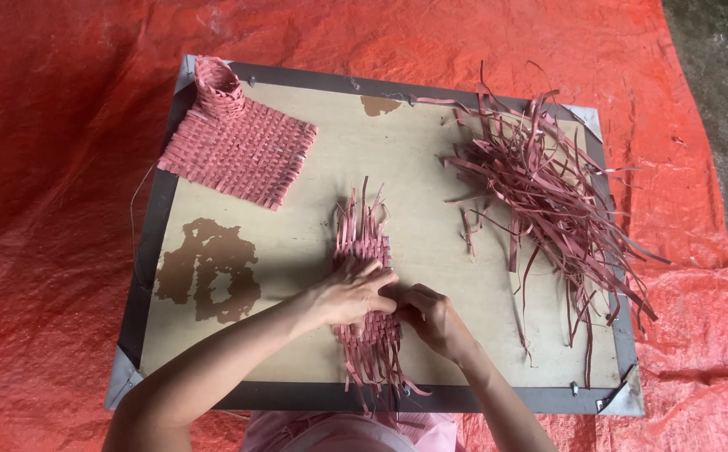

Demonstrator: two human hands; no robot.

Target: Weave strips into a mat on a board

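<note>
Red tarp under board (297, 243), left hand (349, 295) and right hand (432, 318) both clamped on woven strip (367, 251), loose strips (548, 192) alongside.

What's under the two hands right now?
A half-woven mat of pink strips lies on the board beneath the left hand and right hand. The weave's middle, where the fingers meet, is covered.

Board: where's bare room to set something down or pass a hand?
On the board, bare patches lie between the woven mat and the strip pile along the top middle, and between the weave and the pile. The lower-left corner is bare but stained. Crowded: the right side under loose strips, and the centre, where left hand and right hand press the weave.
</note>
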